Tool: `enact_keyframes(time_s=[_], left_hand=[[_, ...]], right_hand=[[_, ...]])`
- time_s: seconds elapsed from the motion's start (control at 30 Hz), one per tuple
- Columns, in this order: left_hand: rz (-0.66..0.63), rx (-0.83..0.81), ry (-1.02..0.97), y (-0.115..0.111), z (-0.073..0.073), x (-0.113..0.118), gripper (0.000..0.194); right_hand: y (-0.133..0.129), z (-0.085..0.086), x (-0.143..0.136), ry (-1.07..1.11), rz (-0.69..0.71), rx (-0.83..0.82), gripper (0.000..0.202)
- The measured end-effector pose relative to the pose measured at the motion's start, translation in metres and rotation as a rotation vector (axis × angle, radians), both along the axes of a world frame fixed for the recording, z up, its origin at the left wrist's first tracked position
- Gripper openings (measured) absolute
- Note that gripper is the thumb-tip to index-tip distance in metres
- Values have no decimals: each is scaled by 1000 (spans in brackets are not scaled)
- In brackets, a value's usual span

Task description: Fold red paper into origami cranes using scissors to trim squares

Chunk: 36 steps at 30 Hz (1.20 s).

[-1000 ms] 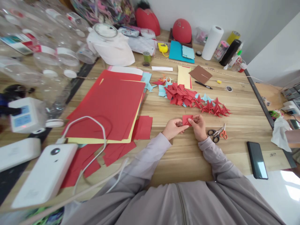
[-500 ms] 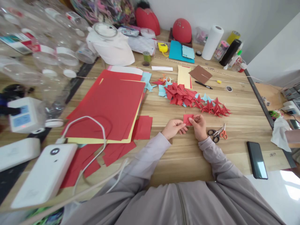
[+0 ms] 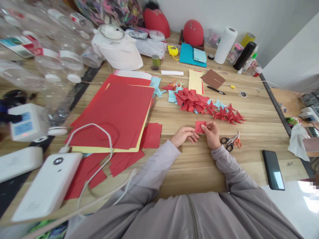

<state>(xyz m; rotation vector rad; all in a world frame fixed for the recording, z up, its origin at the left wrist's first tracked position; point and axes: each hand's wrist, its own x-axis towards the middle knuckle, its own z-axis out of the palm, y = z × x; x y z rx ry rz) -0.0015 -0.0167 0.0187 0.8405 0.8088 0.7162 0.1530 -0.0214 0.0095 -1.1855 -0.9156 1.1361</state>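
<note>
A small red square of folded paper [image 3: 199,126] is pinched at its right side between the thumb and fingers of my right hand [image 3: 212,135]. My left hand [image 3: 184,135] is just left of the paper, its thumb and fingers apart, with fingertips near the lower left edge. Whether those fingertips touch the paper I cannot tell. Beyond my hands lies a heap of folded red paper pieces [image 3: 190,99], with pointed red ones [image 3: 225,114] trailing to the right and light blue ones [image 3: 218,104] among them.
Black-handled scissors [image 3: 229,143] and orange-handled scissors [image 3: 238,142] lie right of my right hand, a phone [image 3: 273,170] further right. Large red sheets [image 3: 117,113] and cut red pieces [image 3: 152,135] lie left. A white cable [image 3: 99,125] loops from a power bank [image 3: 47,187].
My left thumb has come off the red paper and the left hand has drawn slightly left. My right hand keeps its pinch on the paper, almost unmoved.
</note>
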Motion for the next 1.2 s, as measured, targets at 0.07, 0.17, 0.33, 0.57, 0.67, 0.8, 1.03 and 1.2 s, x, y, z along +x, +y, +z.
enact_keyframes(time_s=[0.07,0.17,0.33,0.57,0.67,0.8,1.03,1.2], left_hand=[[31,-2,-12,-1,1,1,10],[45,56,36,-3,3,3,16],[108,122,158,-6,2,10,25],[159,105,173,-7,-3,16,23],[166,107,173,-7,-3,15,23],[172,95,163,-7,-2,14,24],[217,107,148,-7,-3,13,29],[206,138,151,-7,-5,13,30]], right_hand=[[-1,0,0,-20,8,-8,37],[-2,0,-1,-53,35,-9,37],[-5,2,-4,-71,91,-2,36],[-6,3,-4,-28,115,-35,36],[-5,3,-3,-11,131,-61,37],[-4,3,-2,0,152,-67,34],[-5,6,-2,-62,238,-9,32],[-5,5,1,-139,292,-17,34]])
